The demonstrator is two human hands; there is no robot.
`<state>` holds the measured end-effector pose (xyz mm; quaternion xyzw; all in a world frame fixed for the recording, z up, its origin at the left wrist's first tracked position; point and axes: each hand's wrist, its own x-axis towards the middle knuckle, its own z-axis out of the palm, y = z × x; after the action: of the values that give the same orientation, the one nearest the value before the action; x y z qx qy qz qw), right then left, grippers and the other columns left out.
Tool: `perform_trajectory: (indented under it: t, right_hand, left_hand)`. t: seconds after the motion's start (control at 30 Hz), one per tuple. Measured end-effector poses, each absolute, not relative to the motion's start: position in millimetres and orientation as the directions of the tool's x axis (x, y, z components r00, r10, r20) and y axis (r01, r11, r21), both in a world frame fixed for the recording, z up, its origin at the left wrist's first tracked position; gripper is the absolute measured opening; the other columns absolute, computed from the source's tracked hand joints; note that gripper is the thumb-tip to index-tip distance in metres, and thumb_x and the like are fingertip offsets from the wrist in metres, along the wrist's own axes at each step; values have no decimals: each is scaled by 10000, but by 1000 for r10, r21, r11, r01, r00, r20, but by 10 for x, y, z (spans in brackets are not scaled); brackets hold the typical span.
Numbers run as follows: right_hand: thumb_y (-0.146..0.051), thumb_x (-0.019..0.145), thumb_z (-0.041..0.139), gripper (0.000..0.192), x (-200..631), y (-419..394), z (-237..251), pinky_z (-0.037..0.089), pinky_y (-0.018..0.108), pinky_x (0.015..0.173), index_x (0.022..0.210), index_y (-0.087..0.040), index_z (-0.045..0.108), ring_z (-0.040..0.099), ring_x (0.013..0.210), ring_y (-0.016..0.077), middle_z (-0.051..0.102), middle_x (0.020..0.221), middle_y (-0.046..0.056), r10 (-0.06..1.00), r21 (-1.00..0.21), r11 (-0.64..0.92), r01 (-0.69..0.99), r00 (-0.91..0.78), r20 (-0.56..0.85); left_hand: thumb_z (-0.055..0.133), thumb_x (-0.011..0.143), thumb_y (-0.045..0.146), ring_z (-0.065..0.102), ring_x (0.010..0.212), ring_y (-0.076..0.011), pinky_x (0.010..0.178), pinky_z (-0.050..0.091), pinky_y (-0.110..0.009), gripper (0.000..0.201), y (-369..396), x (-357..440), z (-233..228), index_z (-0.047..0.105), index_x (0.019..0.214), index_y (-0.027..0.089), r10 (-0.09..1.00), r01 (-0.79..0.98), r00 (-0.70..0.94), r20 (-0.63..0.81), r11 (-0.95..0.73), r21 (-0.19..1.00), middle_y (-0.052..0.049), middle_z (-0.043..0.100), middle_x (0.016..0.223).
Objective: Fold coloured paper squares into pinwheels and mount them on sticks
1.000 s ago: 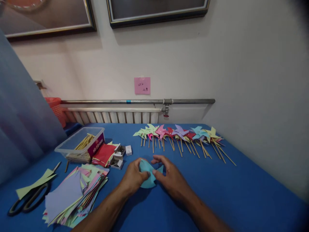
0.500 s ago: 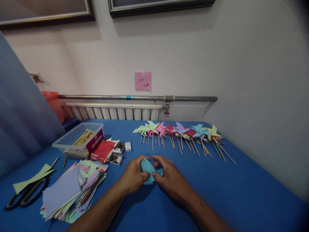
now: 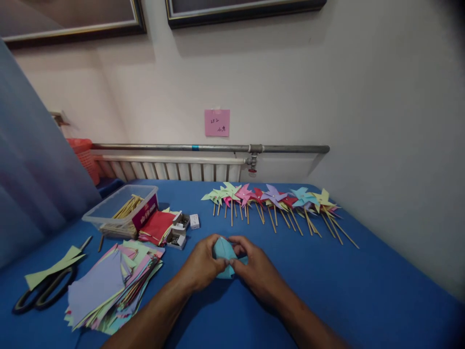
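A light blue sheet of paper (image 3: 224, 249), partly folded and curled, is held between my two hands above the blue table. My left hand (image 3: 206, 261) grips its left side, thumb pressed near the middle. From the other side my right hand (image 3: 252, 261) pinches the paper, its thumb meeting the left thumb at the centre. Fingers behind the paper are partly hidden. Beyond the hands lies a row of finished paper pinwheels (image 3: 273, 195) on wooden sticks, in green, pink, red, purple, blue and yellow.
To the left are a stack of cut coloured paper (image 3: 95, 286), scissors (image 3: 54, 286) under a green paper piece, and red sheets (image 3: 157, 227). Small open boxes of metal pins (image 3: 177, 239) stand beside a clear plastic box (image 3: 105, 206) of wooden sticks. A wall (image 3: 392, 145) bounds the right.
My thumbs have come together at the middle of the blue paper, and its flaps are drawn further inward. The whole view has shifted slightly.
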<state>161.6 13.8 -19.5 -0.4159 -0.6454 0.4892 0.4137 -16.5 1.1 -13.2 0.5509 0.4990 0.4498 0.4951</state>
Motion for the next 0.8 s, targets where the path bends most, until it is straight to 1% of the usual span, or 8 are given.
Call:
perform_trajectory:
  t: [0.13, 0.2, 0.3, 0.4, 0.57, 0.7, 0.8]
  right_hand:
    - [-169, 752, 690, 422, 1574, 150, -213, 528, 325, 740, 1164, -228, 764, 717, 828, 219, 791, 899, 15, 965, -991, 121, 59, -240, 103]
    - [-172, 743, 691, 410, 1554, 159, -235, 536, 334, 755, 1142, -227, 765, 723, 836, 225, 794, 897, 21, 970, -994, 109, 29, -224, 100]
    - [-183, 741, 697, 379, 1529, 166, -273, 545, 344, 763, 1113, -220, 759, 729, 850, 236, 792, 892, 29, 968, -994, 109, 0, -229, 106]
    - [-179, 743, 691, 343, 1514, 164, -300, 557, 355, 793, 1079, -218, 747, 740, 874, 243, 794, 899, 31, 962, -993, 116, -10, -248, 115]
    - [-167, 746, 681, 376, 1521, 146, -264, 568, 392, 875, 1111, -216, 756, 759, 987, 276, 822, 1014, 57, 949, -993, 117, 16, -298, 107]
    - [-170, 737, 699, 337, 1531, 129, -206, 568, 400, 914, 1065, -214, 765, 760, 1019, 283, 828, 1037, 65, 942, -994, 107, 4, -319, 100]
    - [-167, 730, 697, 342, 1532, 133, -212, 566, 388, 891, 1063, -216, 764, 755, 998, 277, 827, 1013, 59, 947, -994, 106, -2, -304, 102]
  left_hand:
    - [853, 552, 205, 615, 706, -174, 655, 479, -260, 427, 56, -161, -143, 746, 964, 163, 995, -89, 95, -40, 48, 995, -26, 733, 818]
    - [849, 542, 199, 621, 692, -174, 645, 486, -263, 439, 69, -158, -153, 745, 967, 161, 995, -121, 82, -52, 62, 991, -29, 744, 819]
    - [807, 562, 185, 589, 645, -154, 607, 462, -250, 377, 70, -160, -165, 739, 931, 156, 998, -87, 50, -30, 35, 996, -11, 724, 774]
    - [760, 578, 171, 571, 624, -148, 588, 446, -248, 325, 54, -168, -148, 731, 901, 156, 998, -45, 52, -18, 20, 999, -1, 706, 750]
    - [676, 584, 110, 579, 639, -157, 596, 441, -252, 301, 23, -178, -82, 737, 874, 160, 998, 44, 56, -13, 10, 999, -3, 698, 747]
    - [673, 599, 109, 599, 681, -169, 629, 462, -260, 303, 24, -175, -100, 744, 889, 160, 998, 61, 70, 3, -8, 998, -16, 714, 787]
    - [690, 616, 131, 595, 696, -164, 642, 460, -256, 302, 35, -177, -137, 742, 912, 157, 997, 67, 75, 18, -23, 998, -14, 717, 796]
